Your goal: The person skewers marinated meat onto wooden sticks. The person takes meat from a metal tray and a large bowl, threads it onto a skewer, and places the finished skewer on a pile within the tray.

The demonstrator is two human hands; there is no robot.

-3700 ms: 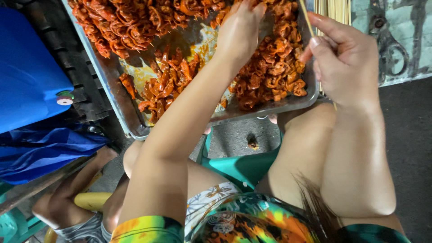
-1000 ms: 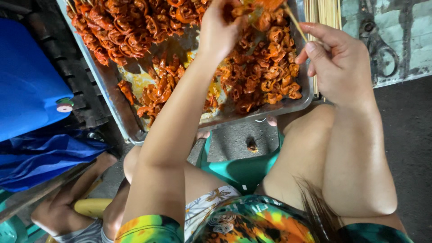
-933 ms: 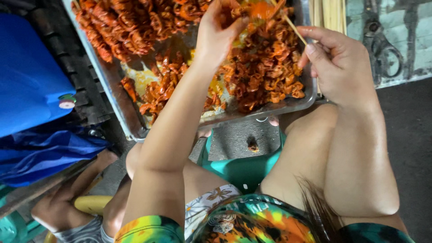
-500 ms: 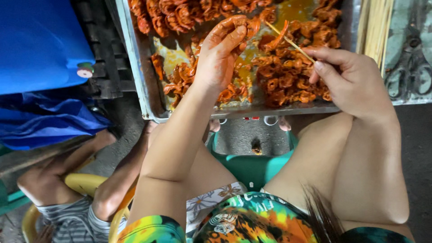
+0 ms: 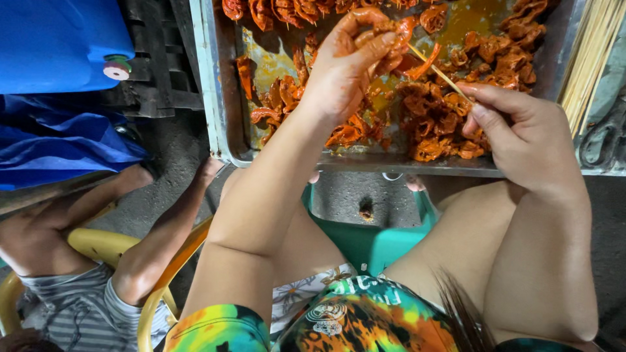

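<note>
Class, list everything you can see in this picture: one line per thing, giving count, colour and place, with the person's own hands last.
metal tray: one, grey, top centre
meat pieces: many, orange-red, in the tray
skewer: one, pale wood, between the hands
spare skewers: a bundle, pale, right of the tray
blue container: one, top left
stool: one, teal, under the person
yellow chair: one, lower left, another person seated
left hand: sauce-stained, holding meat
right hand: holding the skewer
</note>
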